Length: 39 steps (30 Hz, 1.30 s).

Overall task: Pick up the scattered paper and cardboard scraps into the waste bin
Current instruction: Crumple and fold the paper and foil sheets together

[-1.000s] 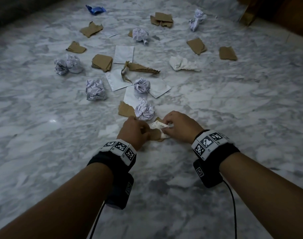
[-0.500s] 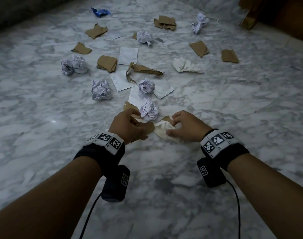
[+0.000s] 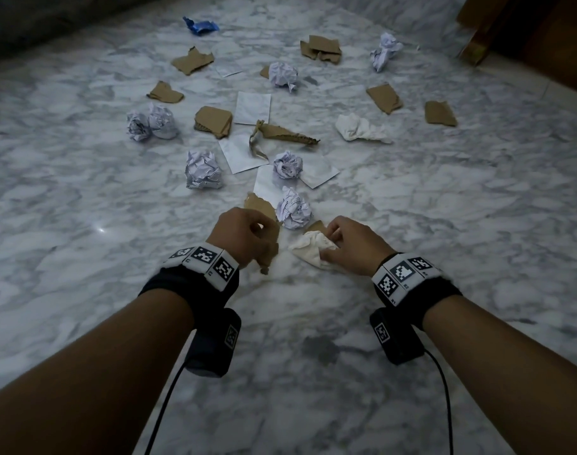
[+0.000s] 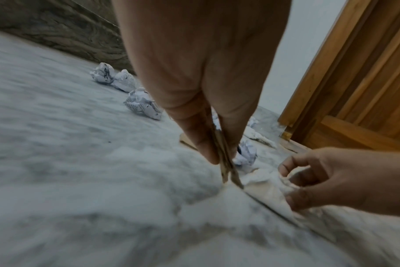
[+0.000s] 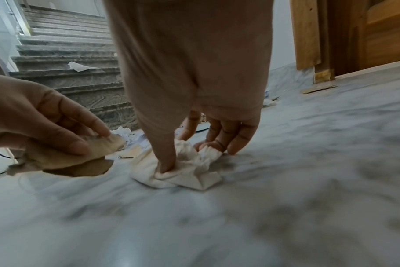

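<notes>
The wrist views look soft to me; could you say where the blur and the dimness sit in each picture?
Head view: dim but sharp, a small glare spot on the floor. Left wrist view: near floor smeared, left hand fairly crisp. Right wrist view: foreground floor blurred, tissue under the right hand clear, brighter overall.

Torn brown cardboard (image 3: pixel 270 247) pinched off the floor; crumpled white tissue (image 3: pixel 310 249) on the floor; paper balls (image 3: pixel 293 208) and scraps lie beyond

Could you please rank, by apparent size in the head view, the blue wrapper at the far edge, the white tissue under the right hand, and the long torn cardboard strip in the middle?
1. Cardboard strip
2. White tissue, partly hidden and nearer the camera, so unsure
3. Blue wrapper, farthest away
</notes>
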Tool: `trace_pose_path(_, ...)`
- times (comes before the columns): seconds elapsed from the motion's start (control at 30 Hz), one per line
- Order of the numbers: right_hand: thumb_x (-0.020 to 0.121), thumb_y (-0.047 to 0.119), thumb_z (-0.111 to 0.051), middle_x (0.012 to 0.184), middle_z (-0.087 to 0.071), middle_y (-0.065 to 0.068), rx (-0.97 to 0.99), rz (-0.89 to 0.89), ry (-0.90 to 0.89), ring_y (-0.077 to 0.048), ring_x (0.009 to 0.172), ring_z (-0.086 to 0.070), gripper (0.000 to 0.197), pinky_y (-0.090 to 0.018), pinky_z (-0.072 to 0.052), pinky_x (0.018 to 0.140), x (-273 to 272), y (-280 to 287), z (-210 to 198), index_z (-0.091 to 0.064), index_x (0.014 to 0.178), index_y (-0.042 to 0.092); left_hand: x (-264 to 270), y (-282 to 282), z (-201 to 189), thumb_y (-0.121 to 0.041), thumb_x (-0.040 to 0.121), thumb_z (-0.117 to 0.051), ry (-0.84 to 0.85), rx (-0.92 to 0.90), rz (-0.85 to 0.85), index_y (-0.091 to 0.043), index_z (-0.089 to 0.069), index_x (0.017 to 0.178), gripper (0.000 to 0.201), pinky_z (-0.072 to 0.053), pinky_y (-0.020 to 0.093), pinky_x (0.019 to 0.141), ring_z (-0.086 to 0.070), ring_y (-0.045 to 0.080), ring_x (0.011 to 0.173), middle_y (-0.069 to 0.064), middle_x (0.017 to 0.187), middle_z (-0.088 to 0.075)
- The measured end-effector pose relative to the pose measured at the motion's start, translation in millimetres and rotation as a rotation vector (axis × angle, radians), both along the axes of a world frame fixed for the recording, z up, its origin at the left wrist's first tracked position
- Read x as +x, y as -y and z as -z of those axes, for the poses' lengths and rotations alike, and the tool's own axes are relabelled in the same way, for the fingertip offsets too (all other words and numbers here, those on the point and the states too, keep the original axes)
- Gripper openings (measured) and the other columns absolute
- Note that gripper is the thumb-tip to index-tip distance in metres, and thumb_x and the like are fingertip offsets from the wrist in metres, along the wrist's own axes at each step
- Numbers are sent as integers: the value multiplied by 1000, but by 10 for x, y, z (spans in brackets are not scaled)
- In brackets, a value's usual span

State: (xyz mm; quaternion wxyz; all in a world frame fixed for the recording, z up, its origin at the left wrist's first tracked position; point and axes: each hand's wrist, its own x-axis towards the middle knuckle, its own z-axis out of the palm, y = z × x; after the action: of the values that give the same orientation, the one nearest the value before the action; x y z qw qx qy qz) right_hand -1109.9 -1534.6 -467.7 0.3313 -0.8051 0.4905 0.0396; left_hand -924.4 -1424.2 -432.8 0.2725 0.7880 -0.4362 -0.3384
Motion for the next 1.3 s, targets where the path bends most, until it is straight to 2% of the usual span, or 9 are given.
trace_pose_path(0.13,72,38,-76,117,-61,-5,44,60,-42,-25,111,-59,77,-41,-47,97,20,25,27,-38,135,15,40,4,-1,-13,77,-69,12,-27,-83,-12,-62,119,43,-42,20,75,-65,21,90,6,92,-66)
trace_pose_path(0.23,71,36,-76,77,-60,6,70,55,-41,-18,82,-60,26,-36,-50,81,31,24,27,-59,86,24,40,-14,12,-23,85,-62,-60,-50,-140,-6,-46,136,56,-44,22,78,-63,17,85,7,94,-67)
trace_pose_path(0.37,68,49,-71,60,-55,6,50,1,-3,-14,62,-54,34,-36,-46,65,-11,-30,-29,-51,57,24,58,-42,-33,-35,65,-70,-146,-65,-120,-6,-63,116,59,-56,35,81,-67,22,72,10,86,-74)
trace_pose_path(0.47,80,34,-72,76,-70,2,96,-99,161,-8,70,-61,2,-29,-49,64,-56,-34,-214,-71,80,33,136,-30,-38,-32,57,-71,-211,-101,-164,-7,-71,92,43,-58,30,67,-67,14,58,9,73,-72)
trace_pose_path(0.57,84,31,-72,94,-73,6,73,-121,299,-1,82,-61,31,-12,-43,67,-28,78,-408,-69,115,30,260,26,-5,-8,62,-79,-283,-145,-238,-10,-70,86,26,-56,32,67,-61,13,59,10,71,-68)
trace_pose_path(0.67,83,31,-74,101,-73,5,61,-143,323,-2,90,-63,31,-15,-45,75,129,211,-483,-70,114,27,349,97,9,-1,67,-79,-317,-216,-331,-16,-71,85,25,-56,50,85,-61,23,72,13,76,-66)
trace_pose_path(0.83,80,23,-78,108,-65,7,127,-190,233,-5,103,-58,48,0,-38,72,473,306,-412,-61,124,14,410,246,102,0,73,-74,-307,-301,-357,-10,-69,95,25,-56,32,72,-60,15,65,4,71,-64)
trace_pose_path(1.13,72,39,-79,103,-71,-1,86,-156,274,-17,97,-66,43,-41,-52,88,610,337,-113,-67,107,17,386,388,505,-11,78,-69,136,-229,-165,-14,-73,103,25,-37,19,77,-60,25,93,14,98,-63)
trace_pose_path(1.3,73,42,-74,106,-70,9,73,-131,325,-10,100,-65,24,-41,-53,90,601,316,-67,-67,96,47,436,368,587,-27,69,-75,274,-74,-140,-25,-64,117,49,-45,42,94,-53,34,111,11,117,-59)
